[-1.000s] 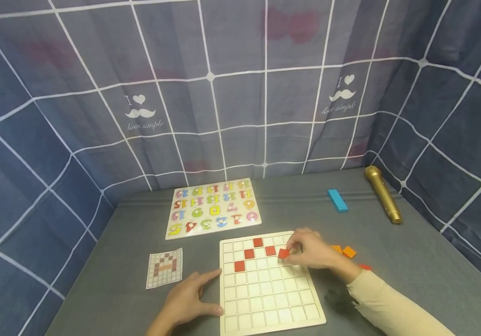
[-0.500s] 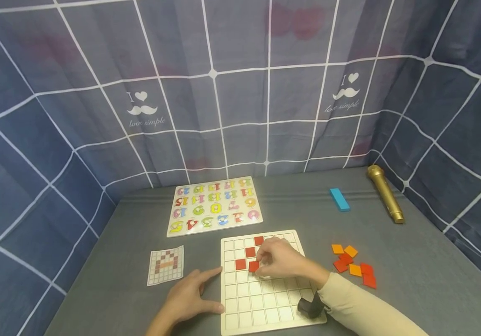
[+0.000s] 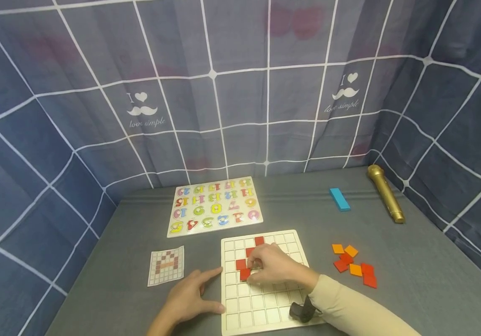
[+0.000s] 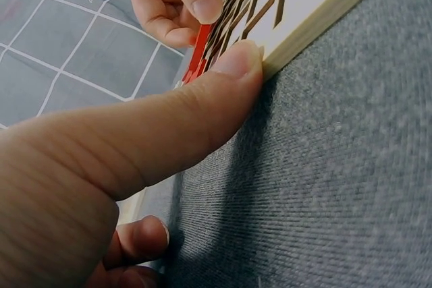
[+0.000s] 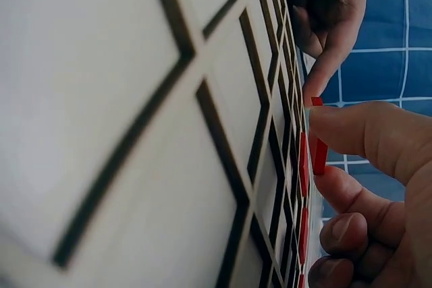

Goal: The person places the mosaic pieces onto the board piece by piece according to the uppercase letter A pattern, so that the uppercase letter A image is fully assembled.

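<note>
Starting at the left, we see a printed pattern card [image 3: 166,267], then our left hand [image 3: 189,295], thumb and index finger spread against the wooden grid board [image 3: 270,318]. Three seated red tiles [image 3: 241,264] show there; just above the board, a held red tile [image 3: 244,274] is pinched by our right hand [image 3: 275,267] between thumb and finger. We judge the pattern partly built: no orange shows in the grid, and orange tiles [image 3: 356,269] and red tiles [image 3: 367,269] lie loose at right. Our right hand hides several cells; the card's print is hard to read.
</note>
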